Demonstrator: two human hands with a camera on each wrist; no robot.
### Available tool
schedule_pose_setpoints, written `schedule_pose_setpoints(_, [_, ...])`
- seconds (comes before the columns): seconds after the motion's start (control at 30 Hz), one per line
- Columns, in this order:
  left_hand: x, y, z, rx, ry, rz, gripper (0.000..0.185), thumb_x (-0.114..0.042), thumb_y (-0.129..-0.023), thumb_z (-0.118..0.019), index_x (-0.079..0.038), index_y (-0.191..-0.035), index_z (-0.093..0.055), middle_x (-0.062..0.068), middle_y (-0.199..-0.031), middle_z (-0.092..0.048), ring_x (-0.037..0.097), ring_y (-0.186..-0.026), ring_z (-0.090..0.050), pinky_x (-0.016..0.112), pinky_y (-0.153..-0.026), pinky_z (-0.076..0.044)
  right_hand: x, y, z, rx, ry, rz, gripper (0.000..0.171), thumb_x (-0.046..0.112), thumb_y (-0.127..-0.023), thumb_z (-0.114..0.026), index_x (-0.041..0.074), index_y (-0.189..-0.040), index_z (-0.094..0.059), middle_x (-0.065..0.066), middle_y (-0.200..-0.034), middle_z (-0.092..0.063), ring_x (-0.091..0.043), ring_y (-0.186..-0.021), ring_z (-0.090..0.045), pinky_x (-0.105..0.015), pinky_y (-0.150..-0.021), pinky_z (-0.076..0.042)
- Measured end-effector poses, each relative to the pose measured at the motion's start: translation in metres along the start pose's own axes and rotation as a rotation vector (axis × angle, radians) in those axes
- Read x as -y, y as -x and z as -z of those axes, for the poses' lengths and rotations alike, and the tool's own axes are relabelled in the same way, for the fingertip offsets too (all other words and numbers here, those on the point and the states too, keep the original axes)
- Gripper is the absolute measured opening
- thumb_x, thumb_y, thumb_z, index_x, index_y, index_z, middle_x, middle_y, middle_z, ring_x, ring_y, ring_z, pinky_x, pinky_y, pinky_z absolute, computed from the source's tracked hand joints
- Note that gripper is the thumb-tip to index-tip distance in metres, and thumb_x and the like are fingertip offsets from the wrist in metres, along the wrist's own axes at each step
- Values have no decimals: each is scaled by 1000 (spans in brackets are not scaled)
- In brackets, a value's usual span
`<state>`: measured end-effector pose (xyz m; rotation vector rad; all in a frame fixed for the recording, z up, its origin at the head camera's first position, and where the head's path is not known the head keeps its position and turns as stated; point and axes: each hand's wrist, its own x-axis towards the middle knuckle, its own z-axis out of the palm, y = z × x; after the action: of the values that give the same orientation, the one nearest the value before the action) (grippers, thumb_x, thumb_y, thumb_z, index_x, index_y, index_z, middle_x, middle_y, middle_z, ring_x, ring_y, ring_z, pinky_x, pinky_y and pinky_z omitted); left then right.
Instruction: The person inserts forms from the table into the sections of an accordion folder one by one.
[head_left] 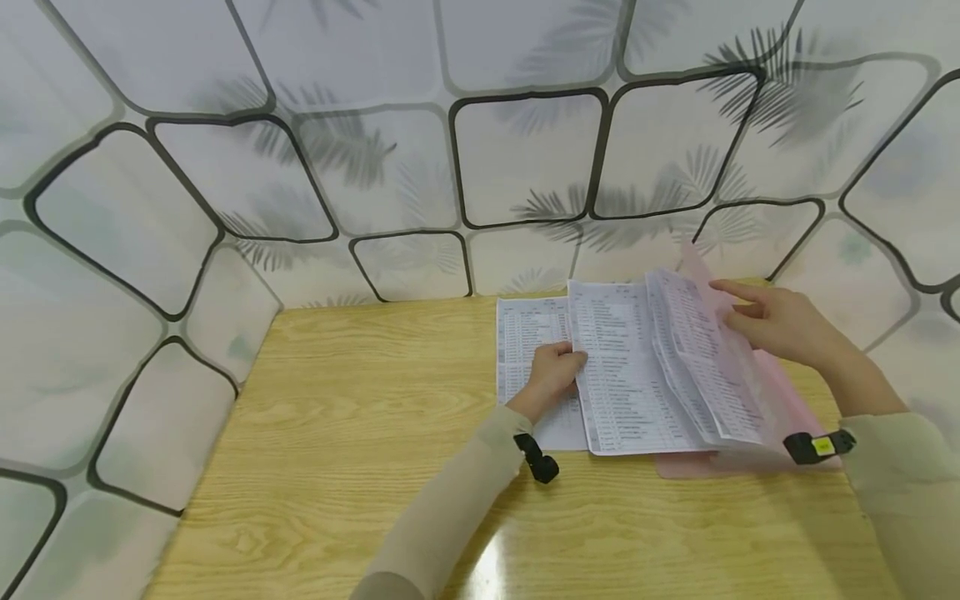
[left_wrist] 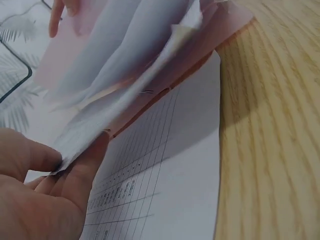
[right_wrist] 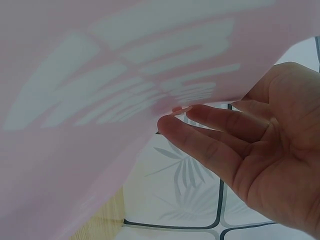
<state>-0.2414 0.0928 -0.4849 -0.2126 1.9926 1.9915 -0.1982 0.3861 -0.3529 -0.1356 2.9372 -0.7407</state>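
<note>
A pink folder [head_left: 797, 410] lies open at the table's far right, with a stack of printed sheets [head_left: 630, 375] fanned up inside it. My left hand [head_left: 555, 367] pinches the left edge of the lifted sheets [left_wrist: 125, 60] between thumb and fingers [left_wrist: 40, 200]. Under that hand one printed sheet [head_left: 525, 333] lies flat on the wood, seen close in the left wrist view [left_wrist: 165, 175]. My right hand [head_left: 772, 321] holds the raised pink cover [right_wrist: 100, 100] at its upper edge, fingertips [right_wrist: 200, 130] against it. Its thumb is hidden in the wrist view.
The wooden table [head_left: 360, 433] is boxed in on three sides by a pale wall covering [head_left: 525, 158] with dark outlines and leaf shadows. Black wrist cameras [head_left: 540, 462] sit on both beige sleeves. The folder's near edge is close to the right sleeve.
</note>
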Motion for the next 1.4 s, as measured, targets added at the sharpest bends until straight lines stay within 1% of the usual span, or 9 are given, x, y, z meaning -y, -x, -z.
schedule_pose_setpoints(0.1, [-1,2,4,48,-73,-28,39,-13,-103,-64,3,-138,-66,17,-114,-79,27,-94,-79,32,-74,-65,0,-1,1,-5,-1,4,59,25,-107,-56,3,-160,-41,-45,-136,-55,-42,-94,-78,-56,-79,-63])
schedule_pose_setpoints(0.2, [-2,1,10,35,-109,-49,42,-16,-103,-65,2,-140,-64,16,-114,-79,23,-90,-78,29,-69,-64,0,-1,2,-1,-3,-1,60,26,-108,-56,4,-161,-40,-44,-136,-55,-41,-94,-78,-56,-80,-63])
schedule_pose_setpoints(0.37, [-4,1,16,36,-96,-40,40,-16,-103,-64,1,-139,-66,14,-113,-79,16,-83,-75,23,-63,-60,0,-1,4,-8,0,0,60,26,-107,-57,3,-160,-41,-43,-138,-55,-44,-98,-77,-53,-78,-64])
schedule_pose_setpoints(0.53, [-10,5,10,61,-51,-22,37,-17,-103,-65,-1,-137,-68,13,-111,-79,16,-79,-74,21,-58,-55,-1,0,5,-9,3,-7,60,27,-107,-57,3,-160,-41,-43,-138,-55,-44,-98,-77,-50,-77,-64])
schedule_pose_setpoints(0.7, [-14,7,-2,86,-40,-40,36,-16,-104,-64,-1,-136,-68,13,-112,-80,21,-85,-78,25,-63,-61,-1,1,3,-11,1,-7,59,26,-107,-57,3,-159,-42,-43,-138,-55,-43,-97,-77,-41,-73,-62])
schedule_pose_setpoints(0.87, [-15,4,-3,40,-32,-50,35,-15,-104,-64,0,-135,-69,15,-117,-79,27,-92,-79,32,-71,-66,0,3,1,-11,-6,-7,59,26,-107,-58,3,-159,-42,-43,-138,-55,-42,-96,-77,-49,-77,-64])
schedule_pose_setpoints(1.07, [-17,0,3,-33,-11,-34,40,-15,-103,-64,2,-139,-65,15,-123,-77,26,-96,-79,32,-74,-66,4,2,2,-8,-12,-11,60,25,-107,-57,3,-160,-41,-43,-137,-56,-42,-96,-77,-50,-78,-64])
schedule_pose_setpoints(1.17, [-15,-1,0,-9,10,-26,43,-14,-103,-64,4,-142,-62,16,-123,-77,27,-97,-79,33,-75,-66,5,3,3,1,-12,-16,60,26,-107,-56,3,-160,-40,-43,-138,-55,-42,-96,-77,-57,-82,-63])
schedule_pose_setpoints(1.4, [-15,4,-15,61,18,-18,38,-13,-102,-65,3,-136,-66,13,-110,-80,22,-83,-79,28,-66,-65,4,1,1,9,-6,-21,60,27,-108,-56,4,-161,-40,-44,-137,-55,-40,-93,-78,-59,-83,-62])
